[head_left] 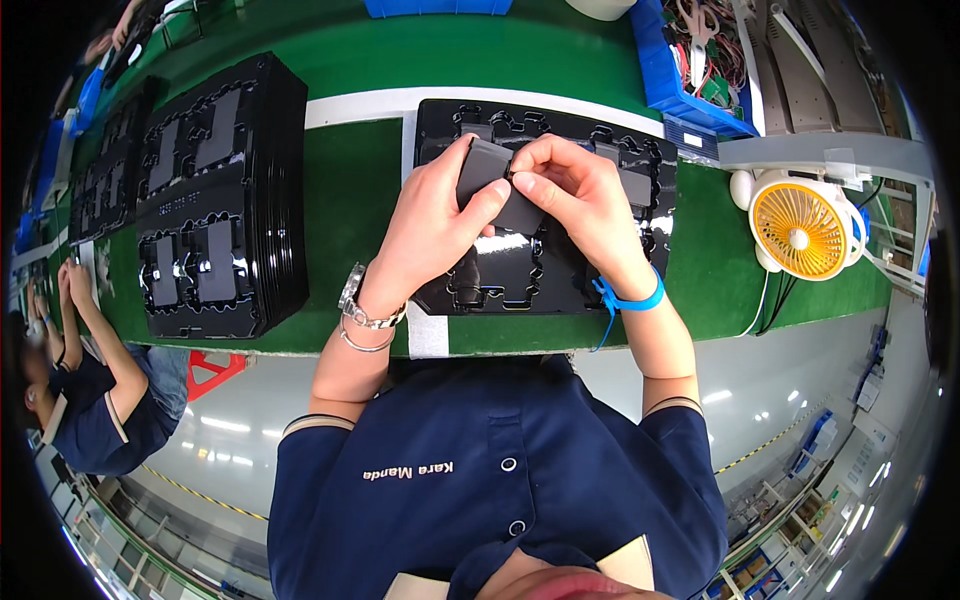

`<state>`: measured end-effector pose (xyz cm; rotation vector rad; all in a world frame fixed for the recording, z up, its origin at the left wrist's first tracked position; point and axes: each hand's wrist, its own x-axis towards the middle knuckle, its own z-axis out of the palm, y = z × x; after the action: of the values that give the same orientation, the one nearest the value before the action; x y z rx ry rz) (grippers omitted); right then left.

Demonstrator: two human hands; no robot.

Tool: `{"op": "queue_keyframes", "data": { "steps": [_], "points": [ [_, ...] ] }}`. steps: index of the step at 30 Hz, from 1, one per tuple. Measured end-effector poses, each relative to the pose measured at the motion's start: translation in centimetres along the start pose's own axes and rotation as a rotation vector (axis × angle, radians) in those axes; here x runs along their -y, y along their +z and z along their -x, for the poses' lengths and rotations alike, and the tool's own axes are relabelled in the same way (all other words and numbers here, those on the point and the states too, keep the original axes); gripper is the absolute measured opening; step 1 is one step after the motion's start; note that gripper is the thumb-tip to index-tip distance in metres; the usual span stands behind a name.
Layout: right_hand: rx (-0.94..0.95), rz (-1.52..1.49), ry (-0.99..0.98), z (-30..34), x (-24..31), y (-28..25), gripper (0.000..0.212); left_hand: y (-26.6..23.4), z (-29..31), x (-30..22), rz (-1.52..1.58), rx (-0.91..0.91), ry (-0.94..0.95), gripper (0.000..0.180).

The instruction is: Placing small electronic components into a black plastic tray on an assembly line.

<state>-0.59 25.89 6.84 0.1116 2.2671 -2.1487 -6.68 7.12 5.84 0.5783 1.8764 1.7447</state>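
Observation:
My left hand [432, 218] is closed on a flat dark grey rectangular piece [521, 213], its thumb lying across the face. From the other side, my right hand [578, 190] pinches thumb and forefinger together at the edge of the piece, where a small dark bit shows; what that bit is, I cannot tell. Both hands are over a shiny black moulded tray [562, 283] on the green table. Similar grey pieces lie in the tray's pockets, one of them at the right [634, 188]. The hands partly hide the tray's middle.
To the left stands a tall stack of black trays [283, 205] with grey pieces in the top one. A white fan with yellow blades [798, 238] is at the right. Behind it, a blue bin [690, 112] holds wires and scissors. Another person [110, 405] works at far left.

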Motion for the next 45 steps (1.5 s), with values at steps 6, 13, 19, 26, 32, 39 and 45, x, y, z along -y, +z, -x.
{"op": "queue_keyframes", "data": {
  "steps": [6,13,19,26,32,39,45],
  "points": [
    [-0.002,-0.029,-0.012,0.2,0.2,0.0,0.007,0.3,0.0,-0.1,0.019,-0.029,0.017,0.026],
    [0.058,-0.253,0.129,0.0,0.0,-0.3,0.008,0.5,0.0,1.8,-0.25,-0.096,0.25,0.031],
    [0.04,-0.338,0.134,0.0,-0.6,0.1,0.012,0.5,0.1,0.1,-0.012,-0.051,0.029,0.029],
    [0.012,-0.255,0.121,0.3,0.1,0.2,0.012,0.7,0.2,0.0,0.049,-0.083,0.023,0.032],
    [0.021,-0.383,0.155,0.1,-0.8,0.1,0.013,0.7,0.2,0.2,0.005,-0.066,0.017,0.042],
    [0.016,-0.229,0.143,0.2,0.4,0.1,0.013,0.8,0.2,0.1,0.03,-0.081,-0.01,0.041],
    [-0.042,0.051,0.036,0.3,0.2,0.2,0.009,1.1,0.0,1.3,-0.156,-0.123,0.099,0.051]
  ]
}}
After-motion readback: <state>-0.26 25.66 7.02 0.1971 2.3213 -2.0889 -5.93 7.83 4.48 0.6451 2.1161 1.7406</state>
